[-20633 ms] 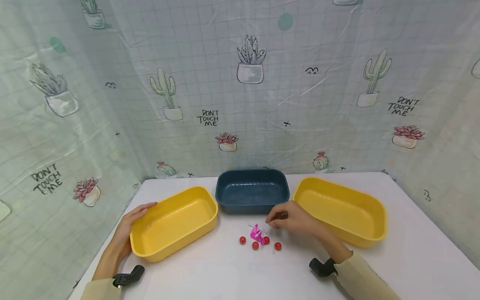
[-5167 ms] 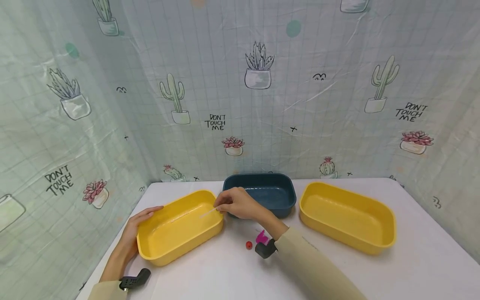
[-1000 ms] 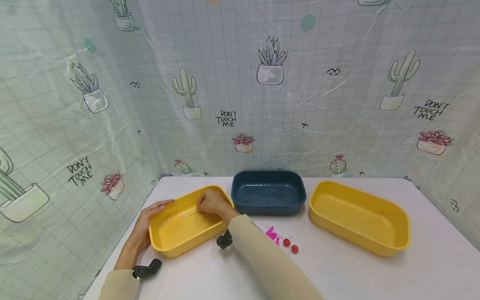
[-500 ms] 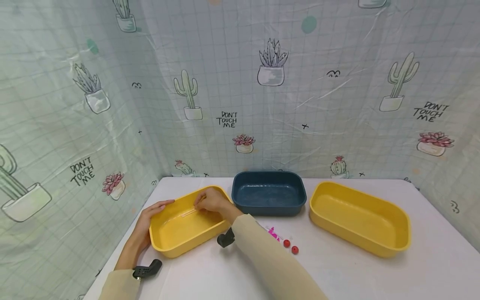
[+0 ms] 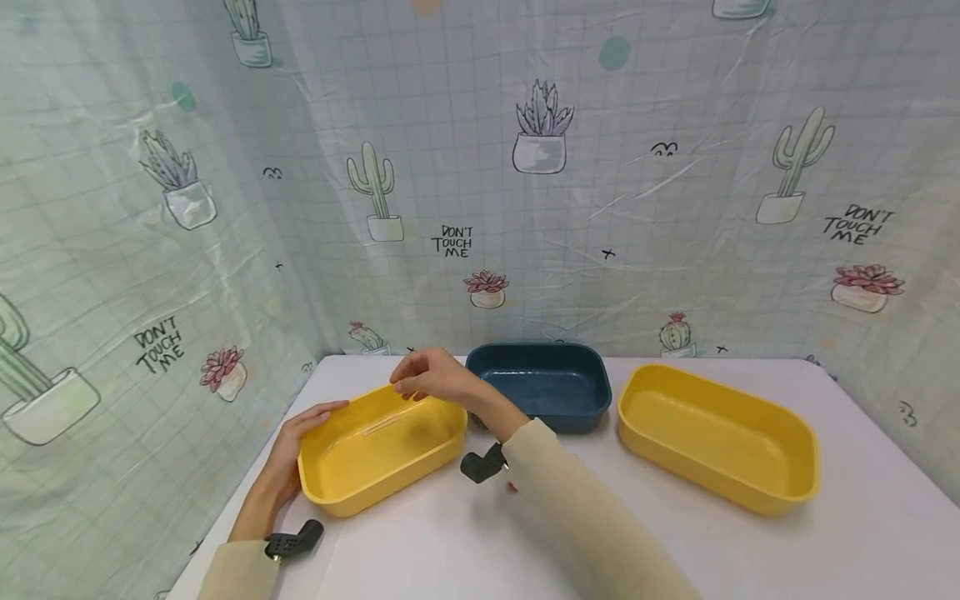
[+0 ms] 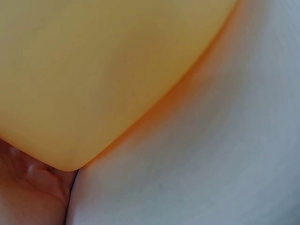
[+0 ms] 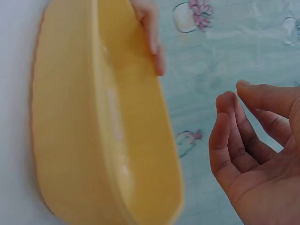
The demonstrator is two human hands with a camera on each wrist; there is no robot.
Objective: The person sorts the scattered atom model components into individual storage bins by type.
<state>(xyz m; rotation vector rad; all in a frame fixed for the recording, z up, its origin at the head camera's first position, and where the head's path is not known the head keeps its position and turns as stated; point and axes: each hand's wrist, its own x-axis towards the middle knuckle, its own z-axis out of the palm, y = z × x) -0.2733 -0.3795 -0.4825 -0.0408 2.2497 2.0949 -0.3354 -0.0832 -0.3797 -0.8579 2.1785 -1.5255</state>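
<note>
My left hand [image 5: 285, 450] rests against the left end of the left yellow tray [image 5: 390, 475], fingers stretched along its outer wall; in the left wrist view the palm [image 6: 33, 187] lies beside the tray's corner. A few thin white sticks [image 5: 381, 425] lie together on this tray's floor; their kind is too small to tell. Above the tray's far right rim hovers my right hand [image 5: 437, 377]. The right wrist view shows its fingers [image 7: 220, 136] loosely bent, with nothing between them and the thumb.
A dark blue tray [image 5: 555, 421] stands at the back, partly behind the right forearm. Another yellow tray [image 5: 712, 467] is on the right of the white table [image 5: 420, 550]. Part of a red bead [image 5: 512, 487] shows beside the right sleeve, which covers the area behind it.
The right hand has risen out of the left yellow tray and moved slightly right, leaving the white sticks on its floor. The forearm now covers the pink pieces and most red beads. Left hand stays.
</note>
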